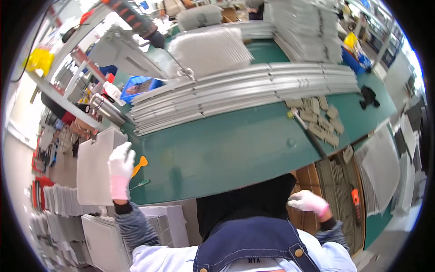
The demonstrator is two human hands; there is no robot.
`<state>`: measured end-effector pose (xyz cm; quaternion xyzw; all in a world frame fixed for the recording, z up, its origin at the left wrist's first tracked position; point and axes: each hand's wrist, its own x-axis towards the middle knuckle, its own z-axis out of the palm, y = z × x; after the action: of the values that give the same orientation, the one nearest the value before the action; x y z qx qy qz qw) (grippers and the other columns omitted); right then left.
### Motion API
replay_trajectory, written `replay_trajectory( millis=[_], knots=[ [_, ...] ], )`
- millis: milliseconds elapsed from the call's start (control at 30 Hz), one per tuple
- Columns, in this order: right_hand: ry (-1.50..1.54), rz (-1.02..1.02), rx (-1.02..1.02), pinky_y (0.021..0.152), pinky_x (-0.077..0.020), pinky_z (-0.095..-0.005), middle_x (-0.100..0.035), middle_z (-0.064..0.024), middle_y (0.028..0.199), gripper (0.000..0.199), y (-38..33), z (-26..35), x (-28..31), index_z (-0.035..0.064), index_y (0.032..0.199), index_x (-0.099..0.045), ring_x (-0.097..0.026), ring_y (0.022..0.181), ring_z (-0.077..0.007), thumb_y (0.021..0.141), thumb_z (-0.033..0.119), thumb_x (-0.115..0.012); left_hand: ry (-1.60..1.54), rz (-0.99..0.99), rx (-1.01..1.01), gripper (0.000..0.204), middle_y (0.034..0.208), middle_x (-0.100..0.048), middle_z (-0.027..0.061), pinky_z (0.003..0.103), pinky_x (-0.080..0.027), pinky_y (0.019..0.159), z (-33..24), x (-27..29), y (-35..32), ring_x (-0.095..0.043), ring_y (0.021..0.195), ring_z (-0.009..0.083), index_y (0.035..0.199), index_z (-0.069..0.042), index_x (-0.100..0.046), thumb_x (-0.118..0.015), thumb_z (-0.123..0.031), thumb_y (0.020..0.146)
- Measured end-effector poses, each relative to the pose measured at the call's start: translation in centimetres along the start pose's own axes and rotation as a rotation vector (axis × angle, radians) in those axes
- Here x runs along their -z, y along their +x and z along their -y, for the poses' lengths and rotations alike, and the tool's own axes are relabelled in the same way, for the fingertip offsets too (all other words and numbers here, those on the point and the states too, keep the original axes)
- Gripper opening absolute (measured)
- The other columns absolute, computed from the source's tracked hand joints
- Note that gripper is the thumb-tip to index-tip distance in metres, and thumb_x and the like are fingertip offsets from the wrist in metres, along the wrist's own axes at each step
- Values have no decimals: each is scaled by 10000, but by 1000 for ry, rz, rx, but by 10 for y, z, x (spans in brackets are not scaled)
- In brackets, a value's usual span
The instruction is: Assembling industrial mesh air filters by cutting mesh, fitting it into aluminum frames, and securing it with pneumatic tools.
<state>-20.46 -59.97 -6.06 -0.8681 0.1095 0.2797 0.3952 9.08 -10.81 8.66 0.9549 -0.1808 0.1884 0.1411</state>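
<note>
The left hand (120, 168), in a white glove with a pink cuff, is gripping the right edge of a flat white panel (95, 167) that is hanging past the left end of the green table (226, 149), its fingers curling over the panel's rim. The right hand (309, 201), gloved the same way, is resting loosely curled just below the table's near edge, holding nothing that can be made out. An orange scraper (139, 165) and a small green-handled tool (141, 183) are lying on the tabletop just beside the left hand. Farther back, long grey metal rails (244, 93) are stretching across the table, with a stack of white ribbed sheets (210, 51) behind them. Small beige blocks (324, 120) are sitting in a cluster to the right, near a long-handled tool (306, 129). More white panels (104, 235) are standing stacked on the floor below the left hand, and a brown cardboard box (337, 190) is sitting beside the right hand.
</note>
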Motion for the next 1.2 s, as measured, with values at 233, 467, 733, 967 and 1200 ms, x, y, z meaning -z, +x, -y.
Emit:
replay_trajectory(
  millis=[233,467,733,967,1200],
  knots=[
    [-399,-900,720,819,-492,-399,-644,-178,998,248,127,184,206,11,1039,-639,-622,933,-355,818,123,-626,319,48,287,472,1150,-628,169,417,-445,963,134,-26,79,-568,1121,331,1202,-43,-605,-637,-349,844],
    [-995,-692,522,1079,-343,-462,-312,-235,1466,1024,322,318,216,149,1486,-253,-357,1321,-404,647,342,-808,396,228,243,413,952,-697,160,447,-514,824,154,-52,108,-664,919,327,949,-83,-719,-613,-440,771],
    [-827,-351,761,848,-496,-390,-664,-203,989,504,451,271,290,55,1225,-579,-634,939,-363,787,271,-703,380,482,564,776,1285,-541,256,429,-427,1009,164,-34,120,-516,1208,380,1257,29,-548,-687,-541,749],
    [-789,-276,737,845,-497,-380,-657,-171,1049,466,493,203,403,50,1240,-565,-625,984,-323,817,226,-648,235,357,410,496,1028,-663,239,410,-520,866,177,-18,149,-648,965,372,1009,35,-677,-649,-407,785],
    [-725,-247,653,841,-497,-367,-649,-133,1119,428,375,314,252,45,1258,-548,-615,1037,-277,852,174,-584,1063,-710,603,285,764,-683,167,452,-550,638,147,206,68,-686,709,345,895,-37,-655,-437,-219,920]
  ],
)
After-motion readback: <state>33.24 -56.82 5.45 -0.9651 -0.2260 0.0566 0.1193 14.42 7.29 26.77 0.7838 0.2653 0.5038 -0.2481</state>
